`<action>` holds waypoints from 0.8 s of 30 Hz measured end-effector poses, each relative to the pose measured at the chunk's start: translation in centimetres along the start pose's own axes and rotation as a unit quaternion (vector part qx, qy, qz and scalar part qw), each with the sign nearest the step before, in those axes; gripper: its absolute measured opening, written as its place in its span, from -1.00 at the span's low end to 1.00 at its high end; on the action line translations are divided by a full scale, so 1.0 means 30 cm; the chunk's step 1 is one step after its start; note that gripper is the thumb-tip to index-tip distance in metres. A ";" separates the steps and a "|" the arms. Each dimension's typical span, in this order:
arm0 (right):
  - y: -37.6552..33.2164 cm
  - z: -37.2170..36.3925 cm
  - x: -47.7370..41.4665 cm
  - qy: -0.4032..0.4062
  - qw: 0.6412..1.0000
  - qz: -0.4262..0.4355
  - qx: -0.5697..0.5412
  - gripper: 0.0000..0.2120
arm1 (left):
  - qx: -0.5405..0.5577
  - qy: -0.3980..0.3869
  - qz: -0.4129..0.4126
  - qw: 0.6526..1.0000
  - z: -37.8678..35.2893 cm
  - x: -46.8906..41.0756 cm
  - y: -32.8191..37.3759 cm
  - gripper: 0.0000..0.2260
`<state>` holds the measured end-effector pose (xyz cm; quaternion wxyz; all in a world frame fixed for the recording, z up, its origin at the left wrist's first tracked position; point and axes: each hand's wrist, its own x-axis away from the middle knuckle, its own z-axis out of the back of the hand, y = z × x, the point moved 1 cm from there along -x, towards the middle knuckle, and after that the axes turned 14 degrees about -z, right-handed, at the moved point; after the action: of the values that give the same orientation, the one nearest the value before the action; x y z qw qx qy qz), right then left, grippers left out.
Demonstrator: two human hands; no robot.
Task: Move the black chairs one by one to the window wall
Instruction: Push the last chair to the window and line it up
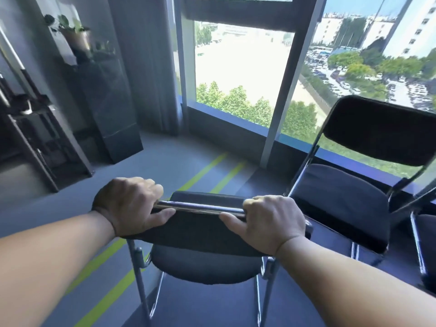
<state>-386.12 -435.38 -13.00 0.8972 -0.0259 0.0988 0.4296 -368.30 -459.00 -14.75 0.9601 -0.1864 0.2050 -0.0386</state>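
A black padded chair point(203, 263) with chrome legs stands right in front of me, its seat facing the window wall point(245, 72). My left hand point(132, 206) grips the left end of the chrome bar along the top of its backrest. My right hand point(271, 223) grips the right end of the same bar. A second black chair point(358, 166) stands to the right against the window wall, its backrest toward the glass. Part of a third black chair point(427, 246) shows at the right edge.
A dark pedestal point(106, 95) with a potted plant point(75, 34) stands at the left near a grey curtain point(146, 67). A dark rack point(35, 138) fills the far left. Yellow-green stripes point(207, 175) run across the grey floor toward the window.
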 end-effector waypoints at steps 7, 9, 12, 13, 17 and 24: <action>-0.164 -0.020 -0.149 -0.011 0.997 -0.064 -0.032 -0.37 | 0.021 0.050 -0.085 0.995 -0.149 -0.054 -0.305 -0.47; -0.244 -0.037 -0.208 -0.021 0.995 -0.082 -0.049 -0.40 | 0.038 0.062 -0.110 0.991 -0.204 -0.069 -0.417 -0.39; -0.294 -0.054 -0.300 -0.027 0.992 -0.113 -0.047 -0.40 | 0.053 0.087 -0.132 0.986 -0.276 -0.113 -0.530 -0.36; -0.304 -0.056 -0.330 -0.030 0.991 -0.123 -0.039 -0.39 | 0.059 0.090 -0.136 0.985 -0.294 -0.126 -0.561 -0.36; -0.312 -0.075 -0.402 -0.037 0.990 -0.134 -0.012 -0.36 | 0.062 0.088 -0.143 0.984 -0.343 -0.158 -0.608 -0.40; -0.178 -0.112 -0.458 -0.009 0.989 -0.136 0.062 -0.25 | 0.072 0.079 -0.100 0.989 -0.368 -0.216 -0.517 -0.51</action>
<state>-390.91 -449.71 -13.75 0.9480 0.0205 0.1131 0.2967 -378.68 -476.18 -15.84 0.9430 -0.1325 0.2575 -0.1641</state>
